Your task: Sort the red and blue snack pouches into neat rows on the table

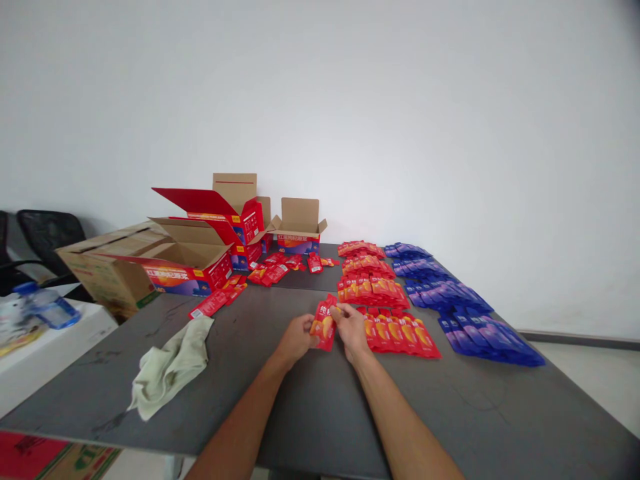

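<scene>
A red drink pouch (325, 327) with an orange fruit print is held upright between both hands, over the middle of the table. My left hand (296, 340) pinches its lower left edge. The fingers of my right hand (351, 327) close on its upper right side, near the spout; whether a second pouch lies behind it I cannot tell. Just right of that hand, a fanned row of red pouches (400, 333) lies on the dark table (240, 387). More overlapping rows of red pouches (373, 290) extend behind it.
Rows of blue pouches (490, 337) line the right side. Loose red pouches (273, 270) lie near open cartons (185, 273) at the back left, with another open carton (299, 241) by the wall. A pale cloth (173, 367) is crumpled at left. Beyond the edge stands a water bottle (47, 307).
</scene>
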A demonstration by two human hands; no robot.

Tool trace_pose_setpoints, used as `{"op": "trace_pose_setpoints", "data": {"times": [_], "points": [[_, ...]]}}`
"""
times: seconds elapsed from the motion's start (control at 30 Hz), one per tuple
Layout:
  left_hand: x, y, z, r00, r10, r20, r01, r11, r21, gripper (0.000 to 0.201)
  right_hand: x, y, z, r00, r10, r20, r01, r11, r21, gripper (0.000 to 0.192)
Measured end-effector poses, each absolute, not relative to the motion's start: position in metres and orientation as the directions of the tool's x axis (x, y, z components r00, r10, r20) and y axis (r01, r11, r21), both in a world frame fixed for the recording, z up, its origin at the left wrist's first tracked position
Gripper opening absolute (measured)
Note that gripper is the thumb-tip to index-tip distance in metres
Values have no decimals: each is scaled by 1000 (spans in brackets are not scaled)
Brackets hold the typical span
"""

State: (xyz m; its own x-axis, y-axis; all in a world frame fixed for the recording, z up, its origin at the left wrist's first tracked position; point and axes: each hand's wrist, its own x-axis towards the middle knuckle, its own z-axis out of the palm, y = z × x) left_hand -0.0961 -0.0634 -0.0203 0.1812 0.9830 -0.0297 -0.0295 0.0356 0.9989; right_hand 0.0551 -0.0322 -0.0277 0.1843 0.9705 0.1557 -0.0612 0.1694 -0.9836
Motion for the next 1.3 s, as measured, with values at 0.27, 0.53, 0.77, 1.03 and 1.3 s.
{"op": "trace_pose_setpoints", "data": {"times": [0.27, 0.53, 0.77, 1.03, 1.3], "points": [[-102, -62, -26, 268, 963, -43, -17, 49, 999, 40, 59, -31, -20, 116, 977, 178, -158, 196, -968, 40], [-99, -64, -25, 296, 954, -44, -25, 54, 998, 39, 61, -31, -20, 226, 900, 371, 160, 342, -926, 32], [-94, -64, -30, 306, 950, -57, -6, 62, 998, 39, 66, -26, -22, 230, 900, 370, 303, 294, -906, 33], [-75, -69, -25, 247, 961, -121, -125, 156, 980, 34, 97, -22, -9, 169, 923, 347, 371, 266, -890, 39], [-33, -55, -23, 16, 958, -285, -204, 283, 937, 49, 164, -40, -5, -42, 924, 381, 756, 279, -592, 39]]}}
